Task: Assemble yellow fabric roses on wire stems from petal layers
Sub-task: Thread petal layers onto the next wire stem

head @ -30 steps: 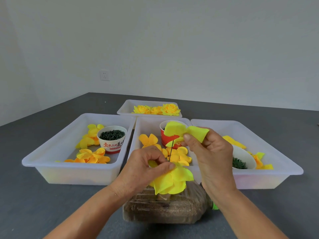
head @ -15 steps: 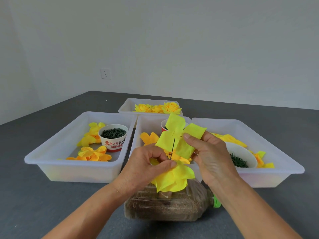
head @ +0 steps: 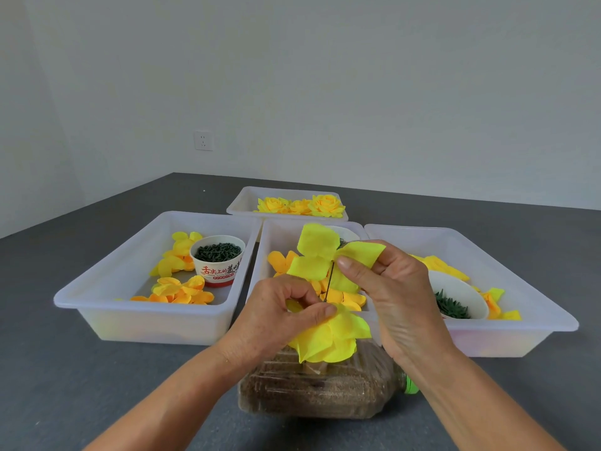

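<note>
The left hand (head: pixel 286 315) pinches a bunch of yellow petals (head: pixel 328 340) at the bottom of a thin wire stem (head: pixel 329 283). The right hand (head: pixel 395 294) pinches a new petal layer (head: pixel 320 255) at the top of the wire. Both are held over a brown-filled plastic bottle (head: pixel 322 390) lying on the grey tabletop (head: pixel 65 369). Finished roses (head: pixel 326 205) sit in the far tray (head: pixel 239 205).

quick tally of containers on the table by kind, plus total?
White plastic trays: 4 (left, middle, right, back)
Paper cups: 3 (printed one in the left tray, one in the middle tray mostly hidden behind the petal layer, tilted one in the right tray)
Plastic bottles lying on their side: 1
Total: 8
</note>
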